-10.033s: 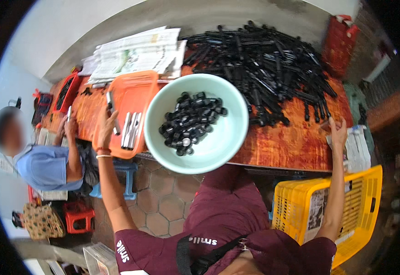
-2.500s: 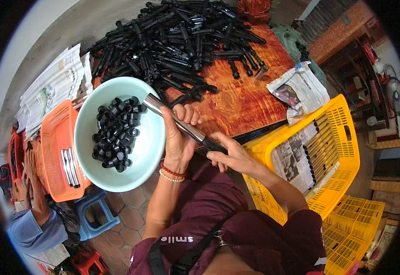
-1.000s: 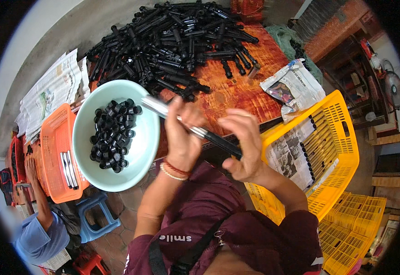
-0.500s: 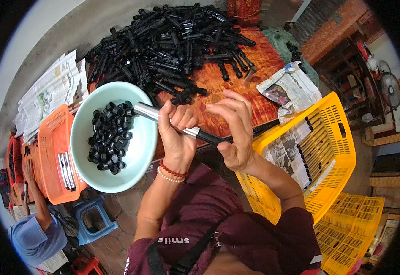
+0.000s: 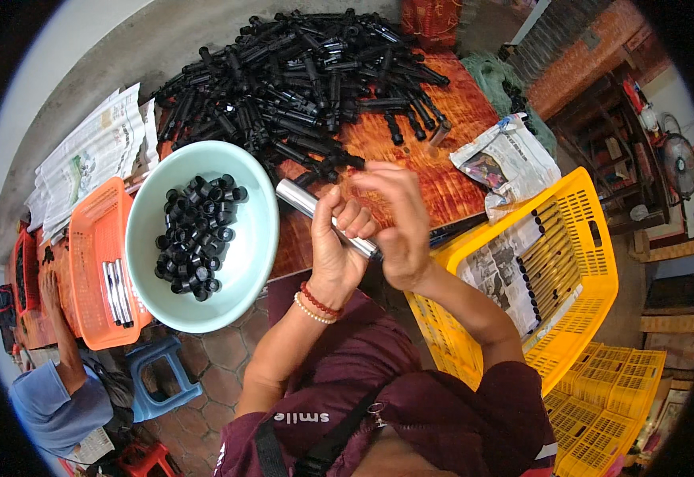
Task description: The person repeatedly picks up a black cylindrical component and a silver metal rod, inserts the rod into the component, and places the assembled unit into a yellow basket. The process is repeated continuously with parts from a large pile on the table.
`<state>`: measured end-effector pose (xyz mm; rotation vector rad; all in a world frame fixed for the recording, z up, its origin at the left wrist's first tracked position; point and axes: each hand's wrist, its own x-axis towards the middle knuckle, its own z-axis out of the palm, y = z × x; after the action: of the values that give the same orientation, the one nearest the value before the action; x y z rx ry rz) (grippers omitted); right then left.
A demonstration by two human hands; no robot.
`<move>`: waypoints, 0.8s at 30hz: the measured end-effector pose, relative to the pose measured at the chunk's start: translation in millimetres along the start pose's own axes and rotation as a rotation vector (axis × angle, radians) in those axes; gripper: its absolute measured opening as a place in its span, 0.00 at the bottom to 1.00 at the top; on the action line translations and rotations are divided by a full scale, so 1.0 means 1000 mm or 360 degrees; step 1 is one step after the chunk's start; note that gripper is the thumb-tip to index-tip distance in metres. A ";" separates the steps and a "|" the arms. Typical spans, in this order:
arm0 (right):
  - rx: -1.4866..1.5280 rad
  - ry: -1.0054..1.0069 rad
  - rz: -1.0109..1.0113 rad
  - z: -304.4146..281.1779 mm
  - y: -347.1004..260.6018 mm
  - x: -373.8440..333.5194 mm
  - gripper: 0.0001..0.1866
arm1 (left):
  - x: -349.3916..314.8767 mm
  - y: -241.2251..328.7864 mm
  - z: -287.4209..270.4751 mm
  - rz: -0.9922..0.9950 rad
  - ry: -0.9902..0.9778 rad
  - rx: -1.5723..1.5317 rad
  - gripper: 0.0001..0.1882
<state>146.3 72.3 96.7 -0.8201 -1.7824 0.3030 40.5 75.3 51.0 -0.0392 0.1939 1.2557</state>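
Note:
My left hand (image 5: 340, 232), with red and pale bead bracelets at the wrist, is closed around a shiny silver metal tube (image 5: 297, 197). The tube slants from upper left to lower right, and a short dark end (image 5: 376, 254) shows at its lower right. Beside that end is my right hand (image 5: 404, 232), its fingers stretched out and blurred by motion. Whether its palm touches the tube is unclear. Left of my hands, a pale blue basin (image 5: 258, 278) holds several short black caps (image 5: 196, 234). A large heap of black tubular parts (image 5: 299, 79) lies beyond.
The heap rests on a reddish wooden table (image 5: 470, 103) with a white plastic packet (image 5: 510, 163). At right, a yellow crate (image 5: 601, 262) holds rows of tubes on newspaper. An orange basket (image 5: 85, 278), a blue stool (image 5: 156, 405) and another person (image 5: 61, 405) are at left.
The black rod that stuck out of the tube's lower end is now almost hidden. My left hand and the tube have shifted right and down, and my right hand has closed in on that end.

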 end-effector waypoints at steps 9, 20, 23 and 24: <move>-0.0124 -0.0542 0.0581 -0.028 -0.004 -0.046 0.12 | -0.001 0.016 -0.011 0.0086 0.0051 0.0129 0.18; -0.0251 -0.0897 0.0719 -0.013 -0.004 -0.058 0.16 | 0.002 0.013 -0.021 0.0102 0.0102 0.0256 0.16; -0.0276 -0.0914 0.0775 -0.010 -0.004 -0.062 0.16 | 0.002 0.010 -0.024 0.0122 0.0119 0.0265 0.15; -0.0290 -0.0923 0.0802 -0.009 -0.004 -0.063 0.16 | 0.002 0.010 -0.024 0.0130 0.0123 0.0279 0.15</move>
<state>163.2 26.3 56.1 -1.4204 -2.1317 0.7788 29.0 77.1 27.3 0.0721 0.3750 1.3155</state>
